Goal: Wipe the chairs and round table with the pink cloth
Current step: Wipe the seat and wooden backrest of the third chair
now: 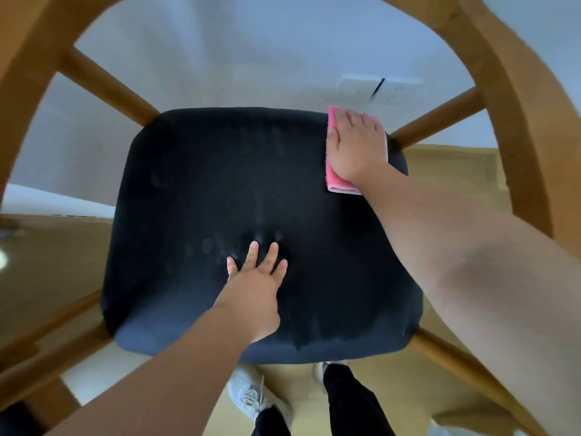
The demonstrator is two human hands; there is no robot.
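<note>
A person leans over a wooden chair (515, 99), both bare arms reaching down onto its dark navy seat (204, 190). The right hand (355, 146) lies flat on the pink cloth (333, 180), fingers straight and close together, pressing the folded cloth against the seat's far right corner, just beside the spot where a wooden spindle (440, 121) meets the cushion. The cloth's pink edges show along the hand's left side and under the wrist. The left hand (254, 284) rests palm down near the middle of the seat, a little toward its near edge, its fingers (251, 251) straight and spread, holding nothing. Faint pale smudges (207, 245) mark the fabric just beyond and to the left of those fingertips. The chair's curved back arches over the top of the view. Past the seat's near edge, a grey laced shoe (248, 394) and dark trouser legs (349, 401) stand on the light floor (47, 262). Behind the chair, a white wall (251, 51) carries a socket plate (377, 88).
</note>
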